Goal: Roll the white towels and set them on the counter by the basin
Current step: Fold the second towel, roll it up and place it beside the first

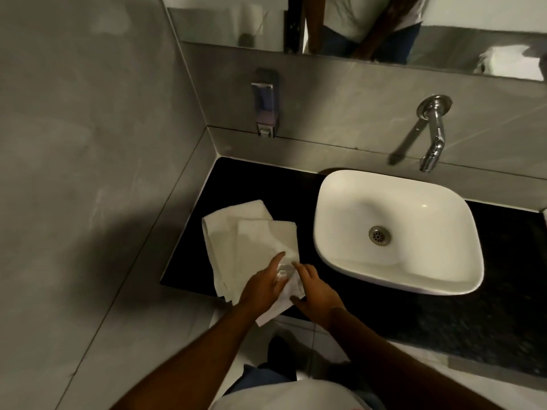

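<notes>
Two white towels lie flat and overlapping on the black counter (266,184), left of the white basin (396,232). The lower towel (225,232) spreads to the left; the upper towel (266,241) lies across it, its near end hanging over the counter's front edge. My left hand (262,287) rests on the upper towel's near end with fingers bent into the cloth. My right hand (315,294) pinches the same end from the right side. The part of the towel between the hands is bunched up.
A chrome tap (433,134) juts from the grey wall above the basin. A soap dispenser (265,105) hangs on the wall behind the towels. A mirror (355,25) runs along the top. The grey side wall stands close on the left.
</notes>
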The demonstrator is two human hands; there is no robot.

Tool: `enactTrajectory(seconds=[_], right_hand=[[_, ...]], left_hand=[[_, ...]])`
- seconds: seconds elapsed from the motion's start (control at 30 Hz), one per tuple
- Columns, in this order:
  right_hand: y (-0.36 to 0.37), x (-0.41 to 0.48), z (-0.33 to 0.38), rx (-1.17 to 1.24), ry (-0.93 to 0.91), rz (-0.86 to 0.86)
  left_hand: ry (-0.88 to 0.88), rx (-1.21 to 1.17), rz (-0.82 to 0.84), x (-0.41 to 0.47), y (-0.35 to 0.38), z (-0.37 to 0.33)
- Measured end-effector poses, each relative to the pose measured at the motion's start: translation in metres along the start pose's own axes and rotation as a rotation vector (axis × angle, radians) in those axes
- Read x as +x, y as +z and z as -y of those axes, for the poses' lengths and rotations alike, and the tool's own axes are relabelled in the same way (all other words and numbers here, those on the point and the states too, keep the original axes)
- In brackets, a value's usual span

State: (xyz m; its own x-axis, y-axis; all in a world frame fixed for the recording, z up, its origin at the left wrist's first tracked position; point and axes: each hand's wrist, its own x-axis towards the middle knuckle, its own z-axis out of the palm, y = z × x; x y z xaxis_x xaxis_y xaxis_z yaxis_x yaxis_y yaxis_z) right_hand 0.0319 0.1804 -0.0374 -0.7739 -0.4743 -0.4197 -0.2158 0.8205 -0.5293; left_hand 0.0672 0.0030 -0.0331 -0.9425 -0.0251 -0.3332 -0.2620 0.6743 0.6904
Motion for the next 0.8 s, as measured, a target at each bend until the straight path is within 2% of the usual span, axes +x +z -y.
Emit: enactTrajectory(seconds=[0.17,0.27,0.33,0.43,0.5,0.57,0.67,0.8], right_hand=[[0.005,0.025,0.010,-0.031,0.022,0.024],[0.006,0.029,0.004,-0.058,0.017,-0.021],[0.005,0.032,-0.003,-0.080,0.026,-0.007],[0.001,0.032,-0.008,-0.091,0.037,0.033],[0.001,0.032,-0.015,-0.079,0.064,0.053],[0.004,0.030,-0.021,-0.063,0.090,0.083],[0.007,0.026,-0.025,-0.061,0.102,0.153],[0.010,0.027,-0.025,-0.148,0.077,0.227]], left_hand=[[-0.005,-0.076,-0.018,0.000,0.003,-0.002],[-0.036,0.057,-0.071,-0.008,0.015,0.006],[-0.131,0.119,-0.153,-0.012,0.021,0.018],[-0.305,-0.042,-0.351,-0.021,0.018,0.036],[-0.411,-0.078,-0.406,-0.016,0.009,0.045],[-0.483,-0.061,-0.375,-0.003,-0.003,0.050],[-0.590,-0.293,-0.306,0.017,-0.021,0.050],[-0.681,-0.372,-0.150,0.034,-0.034,0.056]])
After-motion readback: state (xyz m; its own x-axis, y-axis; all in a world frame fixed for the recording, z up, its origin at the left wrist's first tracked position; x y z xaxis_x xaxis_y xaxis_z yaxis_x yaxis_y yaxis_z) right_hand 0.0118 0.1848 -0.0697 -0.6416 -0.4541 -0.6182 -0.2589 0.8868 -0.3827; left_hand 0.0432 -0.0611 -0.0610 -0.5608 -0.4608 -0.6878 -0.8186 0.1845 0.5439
